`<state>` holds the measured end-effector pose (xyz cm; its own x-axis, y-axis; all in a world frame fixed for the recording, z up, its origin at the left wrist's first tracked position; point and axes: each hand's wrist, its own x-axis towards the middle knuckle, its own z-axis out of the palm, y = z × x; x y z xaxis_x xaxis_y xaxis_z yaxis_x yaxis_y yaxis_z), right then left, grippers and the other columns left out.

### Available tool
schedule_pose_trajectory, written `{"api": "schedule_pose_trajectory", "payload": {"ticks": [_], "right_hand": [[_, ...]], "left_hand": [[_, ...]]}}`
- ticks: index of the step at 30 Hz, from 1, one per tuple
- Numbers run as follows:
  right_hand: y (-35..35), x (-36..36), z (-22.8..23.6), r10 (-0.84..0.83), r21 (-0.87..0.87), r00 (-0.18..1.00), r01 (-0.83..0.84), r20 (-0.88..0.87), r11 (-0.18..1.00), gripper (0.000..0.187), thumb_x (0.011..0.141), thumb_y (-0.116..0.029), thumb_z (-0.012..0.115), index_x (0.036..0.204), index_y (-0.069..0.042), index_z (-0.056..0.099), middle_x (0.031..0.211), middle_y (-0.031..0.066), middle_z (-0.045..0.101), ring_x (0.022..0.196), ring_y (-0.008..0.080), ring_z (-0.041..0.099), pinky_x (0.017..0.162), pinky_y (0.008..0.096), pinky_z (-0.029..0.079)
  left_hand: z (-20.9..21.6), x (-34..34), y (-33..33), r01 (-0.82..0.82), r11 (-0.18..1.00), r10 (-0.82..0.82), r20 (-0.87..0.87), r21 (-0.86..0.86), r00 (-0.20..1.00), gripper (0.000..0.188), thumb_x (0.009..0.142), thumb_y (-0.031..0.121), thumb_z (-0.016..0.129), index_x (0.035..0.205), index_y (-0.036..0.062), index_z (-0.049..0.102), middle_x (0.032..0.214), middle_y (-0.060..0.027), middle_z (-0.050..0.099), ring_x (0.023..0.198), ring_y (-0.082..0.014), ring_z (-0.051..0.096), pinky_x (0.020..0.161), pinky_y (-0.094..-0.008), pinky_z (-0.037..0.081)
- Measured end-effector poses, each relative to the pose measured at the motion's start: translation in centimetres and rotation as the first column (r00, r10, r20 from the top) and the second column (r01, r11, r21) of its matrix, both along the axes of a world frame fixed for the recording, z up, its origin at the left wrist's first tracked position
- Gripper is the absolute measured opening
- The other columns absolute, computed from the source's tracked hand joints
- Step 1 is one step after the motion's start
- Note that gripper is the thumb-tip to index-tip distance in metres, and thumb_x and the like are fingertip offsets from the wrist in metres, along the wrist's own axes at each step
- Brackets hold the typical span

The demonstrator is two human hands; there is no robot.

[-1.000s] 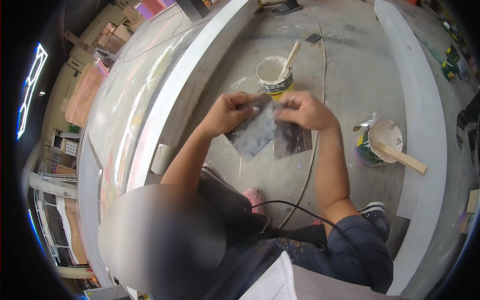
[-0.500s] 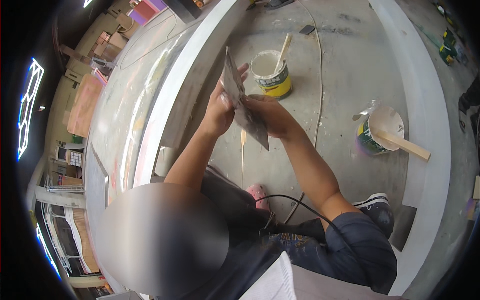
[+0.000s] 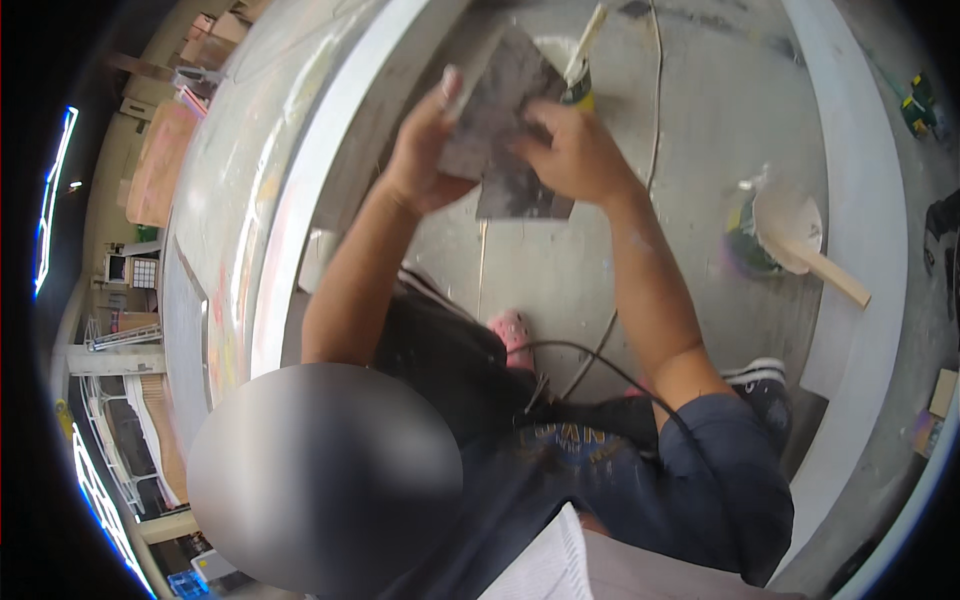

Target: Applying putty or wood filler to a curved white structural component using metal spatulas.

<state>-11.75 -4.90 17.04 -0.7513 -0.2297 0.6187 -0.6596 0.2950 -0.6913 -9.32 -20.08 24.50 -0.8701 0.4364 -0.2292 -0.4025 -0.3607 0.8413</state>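
Note:
A thin, flat grey sheet (image 3: pixel 507 80), smudged with white and apparently sandpaper, is between my hands above the floor. Its lower part looks like a separate flap or fold. My left hand (image 3: pixel 425 150) is closed on the sheet's left edge, with a whitened fingertip showing at the top. From the right, my right hand (image 3: pixel 580 150) pinches the sheet, its thumb and fingers bent against the surface. Behind the sheet stands a yellow and dark green tub (image 3: pixel 583 92), mostly hidden, with a pale wooden stick (image 3: pixel 592 35) leaning out.
On the right, a second tub (image 3: pixel 795 215) of pale paste holds a flat wooden stick (image 3: pixel 835 275). Long white panels, one at left (image 3: pixel 330 150) and one at right (image 3: pixel 868 200), flank me. A cable (image 3: pixel 655 110) crosses the floor; a pink clog (image 3: pixel 510 328) is below.
The sheet has turned from nearly edge-on to show its broad face, moving up and slightly right with both hands. It now covers much of the far tub.

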Motion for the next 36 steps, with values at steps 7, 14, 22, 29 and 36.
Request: {"api": "schedule_pose_trajectory", "payload": {"ticks": [7, 14, 22, 29, 36], "right_hand": [[0.6, 0.2, 1.6, 0.106, 0.076, 0.994, -0.105, -0.005, 0.992, 0.019, 0.073, -0.016, 0.064, 0.082, -0.001, 0.058, 0.057, 0.0132, 0.054, 0.051, 0.0247, 0.053, 0.050, 0.0319, 0.041], [-0.9, 1.3, -0.2, -0.096, 0.093, 0.994, 0.091, 0.048, 0.991, 0.016, 0.071, -0.022, 0.060, 0.072, -0.007, 0.057, 0.062, 0.0129, 0.058, 0.061, 0.0313, 0.058, 0.055, 0.0403, 0.044], [-1.3, 1.4, -2.8, 0.003, 0.032, 0.999, -0.002, -0.040, 1.000, 0.011, 0.069, -0.015, 0.063, 0.070, -0.006, 0.056, 0.058, 0.0102, 0.055, 0.055, 0.0295, 0.055, 0.049, 0.0367, 0.042], [-2.9, 3.3, -2.3, 0.080, -0.126, 0.994, -0.088, -0.072, 0.988, 0.010, 0.067, -0.011, 0.065, 0.071, -0.005, 0.058, 0.063, 0.0098, 0.057, 0.057, 0.0289, 0.055, 0.051, 0.0338, 0.042], [-2.5, 2.2, -3.0, 0.396, -0.265, 0.899, -0.342, 0.186, 0.902, 0.014, 0.075, -0.010, 0.064, 0.083, 0.001, 0.058, 0.074, 0.0098, 0.062, 0.064, 0.0118, 0.056, 0.057, 0.0251, 0.043]], "left_hand": [[-1.6, -0.9, -2.8, 0.133, 0.990, -0.137, -0.112, -0.045, 0.984, 0.053, 0.079, 0.037, 0.057, 0.116, 0.0001, 0.046, 0.107, -0.0117, 0.055, 0.093, -0.0204, 0.056, 0.076, -0.0323, 0.046], [-3.0, -0.3, -1.0, -0.012, 0.984, -0.012, -0.134, -0.177, 0.991, 0.065, 0.077, 0.051, 0.053, 0.119, 0.0021, 0.042, 0.102, -0.0098, 0.056, 0.076, -0.0158, 0.060, 0.047, -0.0219, 0.048], [-3.8, 0.9, 0.4, -0.058, 0.948, 0.029, -0.098, -0.313, 0.995, 0.068, 0.080, 0.056, 0.045, 0.119, 0.0015, 0.041, 0.108, -0.0118, 0.052, 0.094, -0.0198, 0.053, 0.076, -0.0278, 0.044], [-3.7, 0.0, 0.7, -0.020, 0.925, -0.135, -0.378, -0.379, 0.916, 0.085, 0.078, 0.065, 0.033, 0.124, -0.0069, 0.032, 0.116, -0.0255, 0.046, 0.104, -0.0340, 0.050, 0.088, -0.0382, 0.041], [-3.9, -1.0, 1.1, -0.084, 0.953, -0.029, -0.365, -0.290, 0.931, 0.084, 0.080, 0.066, 0.030, 0.124, -0.0056, 0.031, 0.116, -0.0246, 0.046, 0.102, -0.0338, 0.051, 0.087, -0.0425, 0.042]]}}
